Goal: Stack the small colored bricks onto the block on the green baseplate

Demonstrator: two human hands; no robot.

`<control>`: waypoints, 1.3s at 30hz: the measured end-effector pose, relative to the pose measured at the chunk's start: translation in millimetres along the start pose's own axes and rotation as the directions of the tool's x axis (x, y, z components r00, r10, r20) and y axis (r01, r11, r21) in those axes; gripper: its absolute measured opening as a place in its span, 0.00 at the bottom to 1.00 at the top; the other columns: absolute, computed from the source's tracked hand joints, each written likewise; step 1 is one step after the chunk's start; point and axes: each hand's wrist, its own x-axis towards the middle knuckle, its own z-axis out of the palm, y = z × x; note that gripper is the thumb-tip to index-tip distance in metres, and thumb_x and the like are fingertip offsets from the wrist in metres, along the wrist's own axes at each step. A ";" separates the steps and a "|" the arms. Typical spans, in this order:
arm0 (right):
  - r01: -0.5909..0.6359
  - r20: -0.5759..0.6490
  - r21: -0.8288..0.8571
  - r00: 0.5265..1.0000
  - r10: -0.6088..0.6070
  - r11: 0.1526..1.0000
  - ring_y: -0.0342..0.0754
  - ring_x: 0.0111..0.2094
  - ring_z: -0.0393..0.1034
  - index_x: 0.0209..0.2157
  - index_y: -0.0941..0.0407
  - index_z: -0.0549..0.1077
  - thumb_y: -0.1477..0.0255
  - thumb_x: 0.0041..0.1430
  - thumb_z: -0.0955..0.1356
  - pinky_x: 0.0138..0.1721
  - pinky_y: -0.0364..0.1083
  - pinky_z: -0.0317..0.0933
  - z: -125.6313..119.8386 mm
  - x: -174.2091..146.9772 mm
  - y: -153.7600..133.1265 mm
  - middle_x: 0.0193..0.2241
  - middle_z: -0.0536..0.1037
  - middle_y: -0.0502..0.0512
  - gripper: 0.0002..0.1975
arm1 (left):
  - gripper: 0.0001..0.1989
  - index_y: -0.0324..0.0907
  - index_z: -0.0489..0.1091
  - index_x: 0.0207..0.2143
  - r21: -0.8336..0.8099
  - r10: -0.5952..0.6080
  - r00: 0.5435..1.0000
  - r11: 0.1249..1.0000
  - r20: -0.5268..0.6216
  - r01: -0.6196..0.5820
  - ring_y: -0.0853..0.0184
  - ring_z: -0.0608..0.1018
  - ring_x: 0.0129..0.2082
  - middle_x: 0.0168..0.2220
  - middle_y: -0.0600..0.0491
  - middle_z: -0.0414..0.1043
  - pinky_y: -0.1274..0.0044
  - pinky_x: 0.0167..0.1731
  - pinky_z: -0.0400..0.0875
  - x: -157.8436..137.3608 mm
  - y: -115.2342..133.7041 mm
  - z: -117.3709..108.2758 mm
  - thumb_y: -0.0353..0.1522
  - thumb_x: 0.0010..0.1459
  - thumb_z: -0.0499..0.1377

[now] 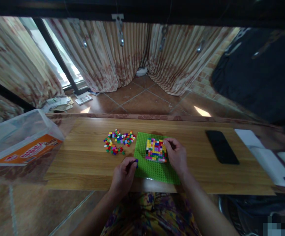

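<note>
A green studded baseplate [142, 173] lies on the wooden table, with a square block of many-coloured toy bricks [156, 150] built on it. My left hand [124, 172] is at the plate's left edge, thumb and fingertips pinching a small dark blue brick [136, 163]. At the upper right corner of the square, my right hand [177, 154] has its thumb and finger pressed together. Whether a brick is between those fingertips is hidden. To the left of the plate, loose small bricks [119, 137] of several colours are spread in a rough curve.
On the table [83, 164], a black phone [221, 147] lies to the right. Beyond it are white flat objects [267, 160]. A clear plastic box with an orange label [29, 150] stands at the left end. Papers [57, 104] lie on the tiled floor behind, near curtains [122, 59].
</note>
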 end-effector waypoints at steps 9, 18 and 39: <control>0.235 -0.047 -0.168 0.968 -0.246 0.957 0.49 0.36 0.71 0.37 0.55 0.76 0.65 0.64 0.62 0.38 0.48 0.65 -4.7 -30.3 -46.6 0.34 0.76 0.56 0.12 | 0.10 0.42 0.72 0.41 -0.111 -0.006 1.000 0.994 0.007 0.007 0.67 0.76 0.35 0.35 0.51 0.75 0.77 0.37 0.70 -2.8 -5.6 1.2 0.32 0.58 0.56; 0.457 0.372 -0.283 0.863 -0.342 0.844 0.52 0.42 0.70 0.45 0.55 0.74 0.71 0.65 0.61 0.44 0.50 0.66 47.2 -84.8 -62.3 0.39 0.76 0.59 0.12 | 0.19 0.42 0.65 0.50 -0.348 -0.063 0.998 0.935 0.011 0.063 0.67 0.77 0.32 0.31 0.53 0.73 0.76 0.37 0.71 -7.6 -5.8 0.8 0.35 0.57 0.59; 0.255 0.275 -0.062 0.934 -0.229 0.965 0.46 0.37 0.73 0.40 0.54 0.76 0.74 0.65 0.63 0.39 0.44 0.66 42.1 -81.2 -65.5 0.35 0.78 0.54 0.10 | 0.08 0.42 0.73 0.40 -0.383 0.046 0.995 0.921 -0.087 -0.076 0.68 0.76 0.39 0.37 0.51 0.74 0.78 0.41 0.71 -6.0 -10.9 -0.1 0.33 0.58 0.60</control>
